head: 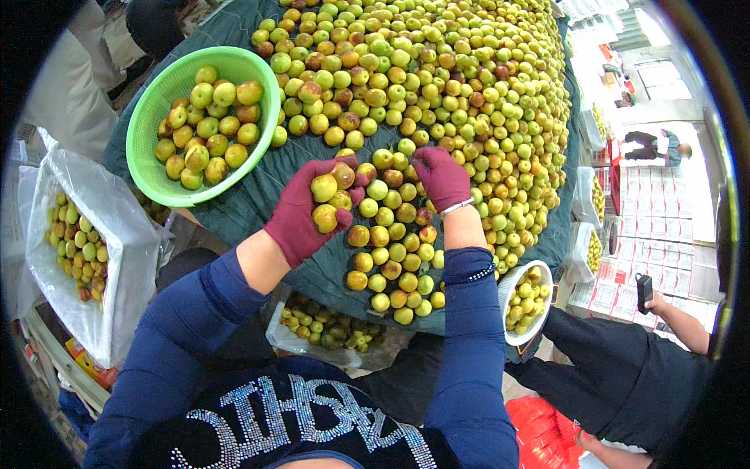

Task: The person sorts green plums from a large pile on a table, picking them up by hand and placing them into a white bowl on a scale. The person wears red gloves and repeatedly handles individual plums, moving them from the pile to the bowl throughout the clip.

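Note:
My left hand, in a maroon glove, cups several yellow-green and reddish jujubes against its palm. My right hand, gloved alike and with a bracelet at the wrist, is lowered to the edge of the large jujube heap. Its fingers curl down among the fruit, and whether they grip one is hidden. Between and below my hands lies a loose group of jujubes on the dark green cloth. Left of my left hand stands a green plastic basket, partly filled with jujubes.
A plastic-lined container of jujubes stands at the left. Under the cloth's near edge is another lined container. A white basket of jujubes sits at the right, beside a person in dark clothes holding a black device. Stacked cartons stand beyond.

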